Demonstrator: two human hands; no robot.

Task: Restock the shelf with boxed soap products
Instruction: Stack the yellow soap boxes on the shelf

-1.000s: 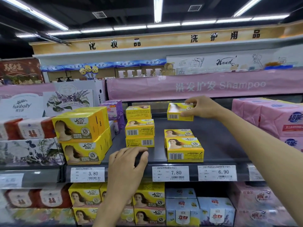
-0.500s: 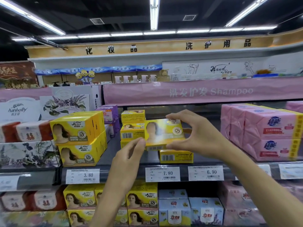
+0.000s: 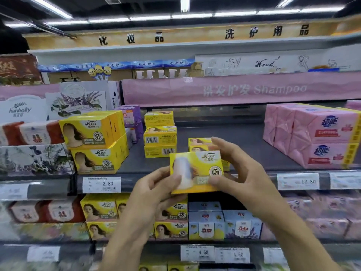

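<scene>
Box (image 3: 196, 171) pinched between left hand (image 3: 154, 190) and right hand (image 3: 240, 173), long axis level; bare shelf (image 3: 234, 137) straight behind, right hand nearer.

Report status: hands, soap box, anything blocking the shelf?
Left hand and right hand both grip the yellow soap box. Box held before the shelf. Low yellow stack directly behind it.

Glossy card soap box (image 3: 203, 169), pink packs (image 3: 320, 133) wrapped in crinkled shiny film, shelf (image 3: 234, 137) finished in smooth matt grey, paper price tag (image 3: 101, 184).
</scene>
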